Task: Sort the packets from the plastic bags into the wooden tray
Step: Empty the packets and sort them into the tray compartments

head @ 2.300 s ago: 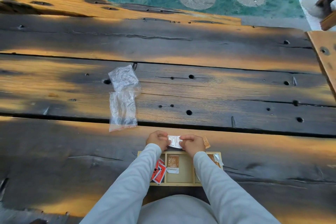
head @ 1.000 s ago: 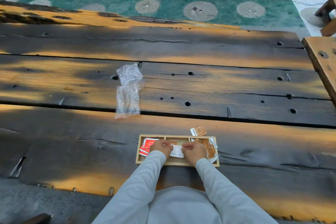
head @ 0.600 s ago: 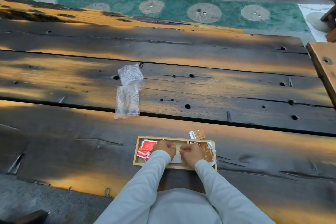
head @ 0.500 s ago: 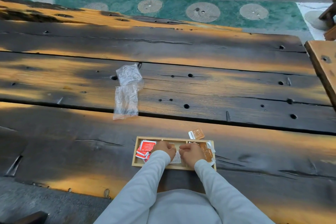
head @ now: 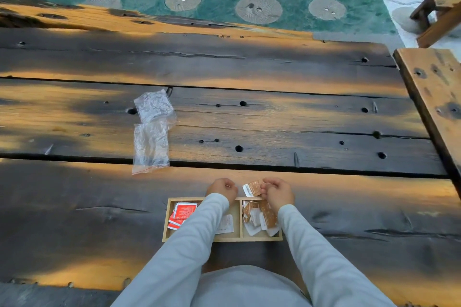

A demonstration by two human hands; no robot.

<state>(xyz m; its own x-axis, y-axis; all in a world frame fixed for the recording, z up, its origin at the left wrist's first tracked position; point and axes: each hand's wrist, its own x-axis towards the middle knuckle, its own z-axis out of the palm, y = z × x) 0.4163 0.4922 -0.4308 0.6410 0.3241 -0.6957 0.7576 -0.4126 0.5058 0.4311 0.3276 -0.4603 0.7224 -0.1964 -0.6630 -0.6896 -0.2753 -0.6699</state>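
I see my right hand (head: 278, 192) just past the far edge of the wooden tray (head: 239, 237), fingers pinched on a brown packet (head: 252, 187) at its 9 o'clock. My left hand (head: 222, 188) is curled closed, apparently holding nothing. Red packets (head: 183, 213) fill the tray's left section, brown and white ones (head: 260, 218) the right. Two plastic bags (head: 151, 132) lie at 11 o'clock on the table (head: 299, 119).

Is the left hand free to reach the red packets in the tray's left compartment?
Probably yes: the left hand looks closed but empty, and the red packets lie uncovered beside its sleeve in the wooden tray.
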